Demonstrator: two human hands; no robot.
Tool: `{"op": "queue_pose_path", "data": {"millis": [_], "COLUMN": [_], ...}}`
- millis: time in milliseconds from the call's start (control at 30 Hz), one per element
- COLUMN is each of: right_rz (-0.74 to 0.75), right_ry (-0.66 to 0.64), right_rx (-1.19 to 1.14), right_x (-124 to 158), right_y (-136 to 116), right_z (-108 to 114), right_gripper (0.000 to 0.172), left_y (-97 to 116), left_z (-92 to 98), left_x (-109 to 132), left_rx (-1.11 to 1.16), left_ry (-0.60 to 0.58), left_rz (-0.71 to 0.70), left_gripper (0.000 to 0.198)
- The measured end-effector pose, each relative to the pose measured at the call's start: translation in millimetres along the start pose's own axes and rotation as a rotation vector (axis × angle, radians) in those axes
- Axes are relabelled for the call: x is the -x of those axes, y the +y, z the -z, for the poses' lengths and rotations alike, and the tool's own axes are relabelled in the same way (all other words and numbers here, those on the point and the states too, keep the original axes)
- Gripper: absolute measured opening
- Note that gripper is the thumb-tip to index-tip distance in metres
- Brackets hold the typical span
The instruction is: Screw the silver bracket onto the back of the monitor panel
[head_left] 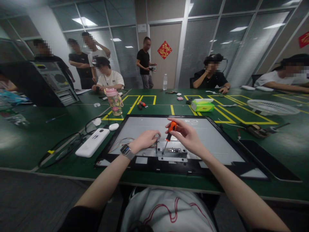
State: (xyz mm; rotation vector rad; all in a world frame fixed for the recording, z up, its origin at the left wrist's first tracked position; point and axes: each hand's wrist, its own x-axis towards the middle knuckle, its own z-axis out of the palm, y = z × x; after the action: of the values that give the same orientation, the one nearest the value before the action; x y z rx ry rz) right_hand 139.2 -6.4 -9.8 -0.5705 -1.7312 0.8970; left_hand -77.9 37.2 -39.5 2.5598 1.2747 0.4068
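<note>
An orange and black screwdriver (172, 129) stands slightly tilted in my right hand (185, 133), its handle between thumb and fingers. Its tip reaches down to the left part of a metal bracket (172, 154) near the front edge of a flat panel (207, 137) with a black frame. My left hand (147, 139), with a watch on the wrist, rests by the bracket's upper left corner, fingers curled; whether it grips anything there is too small to tell. Thin wires (120, 141) run over the panel to the left of that hand.
Left of the panel lie a white power bank (93, 142), a white case (114, 126) and black cables (63, 146). A pink-lidded bottle (115, 104), green tissue pack (202, 105) and black slab (267, 158) surround it. Several people are across the green table (154, 110).
</note>
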Motion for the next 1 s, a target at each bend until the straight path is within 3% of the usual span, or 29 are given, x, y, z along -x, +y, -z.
{"op": "queue_pose_path", "data": {"millis": [167,300,467,1000], "right_rz": [0.082,0.178,0.272,0.275], "right_ry": [0.214,0.369,0.287,0.230], "right_rx": [-0.006,0.288,0.537,0.542], "right_x": [0,-1,-1,1], "right_y": [0,0,0,5], "right_z": [3,13,16,8], "right_gripper": [0.041,0.032,0.025,0.023], "left_y": [0,0,-3,1], "left_z": [-0.2,-0.4,-1.9,-0.3], "left_x": [0,-1,-1,-1], "left_rx": [-0.001,-0.020,-0.019,-0.029], "left_ry": [-0.009,-0.004,-0.001,-0.014], "left_rz": [-0.007,-0.002,-0.010,0.013], "left_gripper": [0.031,0.029,0.028,0.030]}}
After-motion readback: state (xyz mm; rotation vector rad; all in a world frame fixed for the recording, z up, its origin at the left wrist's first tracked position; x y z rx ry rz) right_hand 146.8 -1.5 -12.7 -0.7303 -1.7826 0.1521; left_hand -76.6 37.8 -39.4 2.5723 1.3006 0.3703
